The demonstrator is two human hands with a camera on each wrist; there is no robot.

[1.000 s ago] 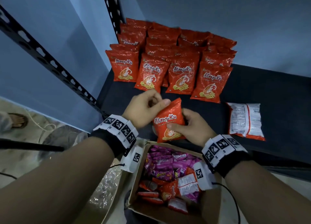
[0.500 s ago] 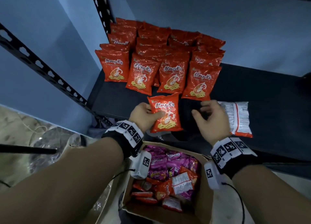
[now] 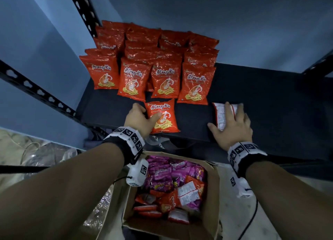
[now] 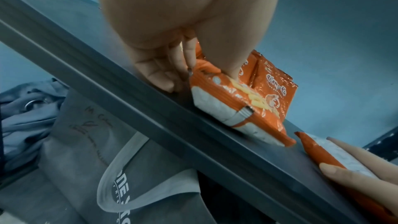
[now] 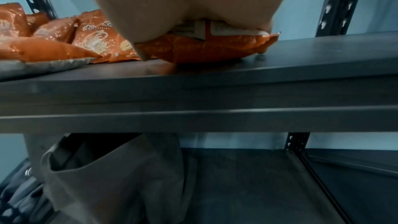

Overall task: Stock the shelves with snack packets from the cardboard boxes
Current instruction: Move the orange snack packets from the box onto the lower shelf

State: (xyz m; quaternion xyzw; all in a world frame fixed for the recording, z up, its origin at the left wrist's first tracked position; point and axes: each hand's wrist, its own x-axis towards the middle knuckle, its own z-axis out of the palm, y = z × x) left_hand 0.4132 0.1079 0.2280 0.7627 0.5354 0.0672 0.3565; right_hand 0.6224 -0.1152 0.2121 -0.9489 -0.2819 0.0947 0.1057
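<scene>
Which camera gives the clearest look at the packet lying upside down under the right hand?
The head view: the face-down packet lies on the shelf, its white printed back showing between the right hand's spread fingers. The right wrist view shows only its orange edge under the palm; the left wrist view catches one end.

My head camera looks steeply down over both my forearms at the dark metal shelf board (image 3: 270, 102) and the open brown cardboard box (image 3: 214, 194) below it. My left wrist camera sits close under my palm, tilted along the shelf's front edge (image 4: 150, 108). My right wrist camera looks level at that same edge (image 5: 215, 94) from just in front, and all three views share it.
</scene>
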